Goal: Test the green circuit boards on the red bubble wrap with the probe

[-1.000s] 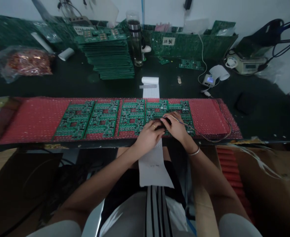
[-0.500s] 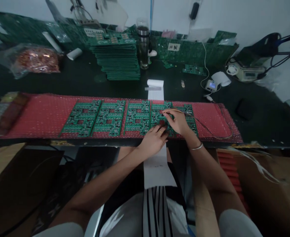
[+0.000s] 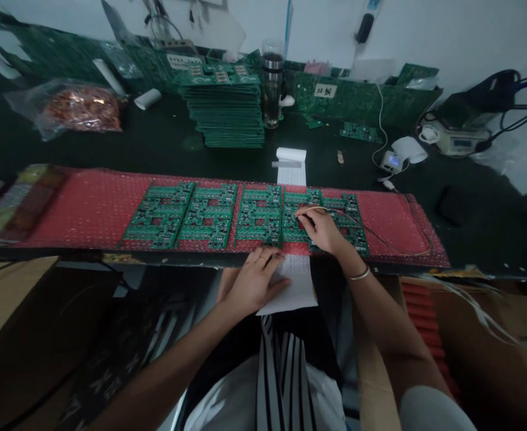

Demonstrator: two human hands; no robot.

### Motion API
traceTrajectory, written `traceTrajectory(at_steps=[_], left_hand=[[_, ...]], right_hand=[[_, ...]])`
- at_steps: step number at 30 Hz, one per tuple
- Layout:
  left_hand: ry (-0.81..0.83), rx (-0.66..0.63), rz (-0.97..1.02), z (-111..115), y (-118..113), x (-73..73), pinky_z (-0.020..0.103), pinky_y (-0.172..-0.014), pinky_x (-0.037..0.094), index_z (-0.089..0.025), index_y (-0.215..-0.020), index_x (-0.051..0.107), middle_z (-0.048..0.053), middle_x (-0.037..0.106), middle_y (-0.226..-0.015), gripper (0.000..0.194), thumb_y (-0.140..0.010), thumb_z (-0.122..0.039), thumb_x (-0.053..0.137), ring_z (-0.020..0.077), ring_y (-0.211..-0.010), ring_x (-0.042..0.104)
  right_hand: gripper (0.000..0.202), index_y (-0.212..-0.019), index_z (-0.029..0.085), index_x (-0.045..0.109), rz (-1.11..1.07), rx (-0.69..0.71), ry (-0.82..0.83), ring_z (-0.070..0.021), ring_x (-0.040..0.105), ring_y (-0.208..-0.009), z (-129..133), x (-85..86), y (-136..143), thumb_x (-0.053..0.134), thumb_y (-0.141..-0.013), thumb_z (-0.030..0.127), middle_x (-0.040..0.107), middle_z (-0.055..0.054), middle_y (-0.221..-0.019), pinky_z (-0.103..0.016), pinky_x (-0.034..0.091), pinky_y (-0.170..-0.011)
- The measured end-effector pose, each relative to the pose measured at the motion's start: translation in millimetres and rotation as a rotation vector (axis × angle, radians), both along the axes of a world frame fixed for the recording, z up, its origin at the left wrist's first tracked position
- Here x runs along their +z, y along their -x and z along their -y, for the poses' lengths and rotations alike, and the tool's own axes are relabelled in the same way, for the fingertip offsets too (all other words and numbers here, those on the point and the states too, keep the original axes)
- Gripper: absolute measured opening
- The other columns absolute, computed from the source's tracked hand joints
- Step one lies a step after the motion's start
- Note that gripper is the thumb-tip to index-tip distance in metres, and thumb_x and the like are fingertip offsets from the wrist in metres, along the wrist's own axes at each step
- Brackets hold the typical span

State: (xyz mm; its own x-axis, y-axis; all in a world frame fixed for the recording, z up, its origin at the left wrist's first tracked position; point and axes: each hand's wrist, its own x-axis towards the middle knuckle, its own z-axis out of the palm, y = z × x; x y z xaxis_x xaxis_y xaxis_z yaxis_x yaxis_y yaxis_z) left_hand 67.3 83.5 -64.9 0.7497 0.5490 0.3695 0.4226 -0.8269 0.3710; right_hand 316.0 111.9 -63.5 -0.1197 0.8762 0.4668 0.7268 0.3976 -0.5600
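Several green circuit boards (image 3: 209, 215) lie in a row on pink bubble wrap (image 3: 95, 203). My right hand (image 3: 321, 230) is over the fourth board from the left, thumb and fingers pinched on the end of a thin cable (image 3: 371, 230). Its tip is hidden by the fingers. The cable curves off to the right over the wrap. At the table's front edge my left hand (image 3: 256, 275) lies with its fingers apart, fingertips by the edge and thumb over a white paper strip (image 3: 296, 278). That strip hangs off the edge toward my lap.
A tall stack of boards (image 3: 227, 114) and a glass bottle (image 3: 272, 90) stand behind. Near them lie a paper roll (image 3: 291, 154) with a ruler (image 3: 286, 164), a bag of copper-coloured parts (image 3: 84, 108), a small device with a lit display (image 3: 392, 160), and a scale (image 3: 463, 143).
My left hand has moved off the boards, toward me and left, to the table edge and paper strip. The strip's lower end sits higher. My right hand stays at the same board.
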Motion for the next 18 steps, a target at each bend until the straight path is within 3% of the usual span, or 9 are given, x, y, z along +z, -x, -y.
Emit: traceTrajectory(at_steps=[7, 18], left_hand=[[-0.033, 0.039, 0.002, 4, 6, -9.9, 0.04, -0.09, 0.05, -0.015, -0.112, 0.063, 0.011, 0.064, -0.114, 0.036, -0.085, -0.035, 0.073, 0.0265, -0.106, 0.058], [-0.138, 0.057, 0.135, 7, -7, -18.0, 0.033, -0.08, 0.049, -0.019, -0.096, 0.069, 0.005, 0.068, -0.097, 0.008, -0.093, -0.022, 0.063, 0.0194, -0.091, 0.059]], right_hand=[[0.019, -0.097, 0.022, 0.063, 0.07, -0.004, -0.008, -0.0222, 0.068, -0.095, -2, -4.0, 3, 0.044, -0.098, 0.023, 0.074, -0.006, -0.101, -0.045, 0.047, -0.099], [0.017, -0.096, 0.023, 0.065, 0.02, -0.065, -0.035, -0.0223, 0.067, -0.097, -2, -8.1, 3, 0.048, -0.097, 0.027, 0.075, -0.006, -0.099, -0.041, 0.05, -0.092]])
